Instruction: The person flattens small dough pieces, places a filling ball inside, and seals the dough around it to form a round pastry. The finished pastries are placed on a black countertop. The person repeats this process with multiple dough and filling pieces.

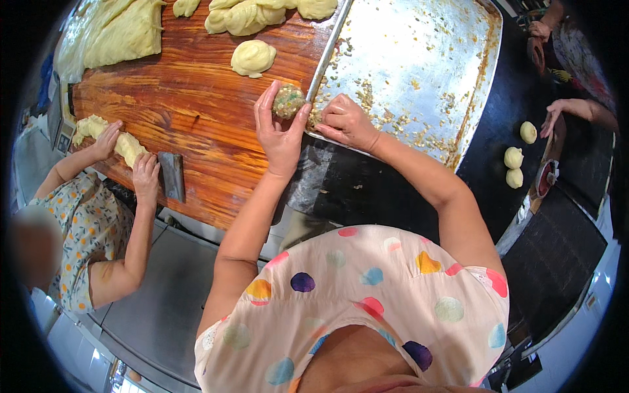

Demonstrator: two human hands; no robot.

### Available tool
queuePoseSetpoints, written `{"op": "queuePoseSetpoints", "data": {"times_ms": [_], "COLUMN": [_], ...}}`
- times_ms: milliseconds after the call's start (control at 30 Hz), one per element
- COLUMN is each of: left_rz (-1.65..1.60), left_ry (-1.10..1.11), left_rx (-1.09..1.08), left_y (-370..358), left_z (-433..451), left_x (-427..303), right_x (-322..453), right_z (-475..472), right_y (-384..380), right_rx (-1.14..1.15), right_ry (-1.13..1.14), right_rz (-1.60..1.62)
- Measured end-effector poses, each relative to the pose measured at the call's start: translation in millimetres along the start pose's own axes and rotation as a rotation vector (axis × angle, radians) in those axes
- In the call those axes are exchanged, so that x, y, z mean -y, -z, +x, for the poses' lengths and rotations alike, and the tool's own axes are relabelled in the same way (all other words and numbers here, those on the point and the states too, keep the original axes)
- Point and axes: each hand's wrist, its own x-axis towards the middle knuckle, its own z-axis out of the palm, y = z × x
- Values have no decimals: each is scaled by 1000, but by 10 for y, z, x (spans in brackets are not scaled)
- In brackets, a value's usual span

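Note:
My left hand (279,135) holds a round ball of seed and nut filling (288,101) upright between thumb and fingers, over the right edge of the wooden board. Beside it, my right hand (347,123) is curled with its fingertips at the near left corner of a metal baking tray (417,59), on some loose filling crumbs (315,118); whether it pinches any is hidden. Seeds and nut bits lie scattered over the tray. A flattened piece of pale dough (253,58) rests on the board above my left hand.
A large dough slab (123,37) and more dough pieces (245,17) lie on the wooden board (206,123). At left a co-worker's hands (146,177) press a dough roll (128,147) beside a metal scraper (171,177). Several dough balls (513,158) sit at right, near another person's hand (553,115).

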Motion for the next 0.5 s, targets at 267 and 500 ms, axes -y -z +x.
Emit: {"op": "queuePoseSetpoints", "data": {"times_ms": [267, 500], "left_rz": [41, 283], "left_ry": [-10, -281], "left_rx": [20, 215], "left_y": [-35, -347], "left_z": [3, 326], "left_x": [-53, -113], "right_x": [-66, 55], "right_z": [15, -230], "right_y": [-11, 255], "right_rx": [141, -225], "right_ry": [46, -840], "right_rz": [-167, 460]}}
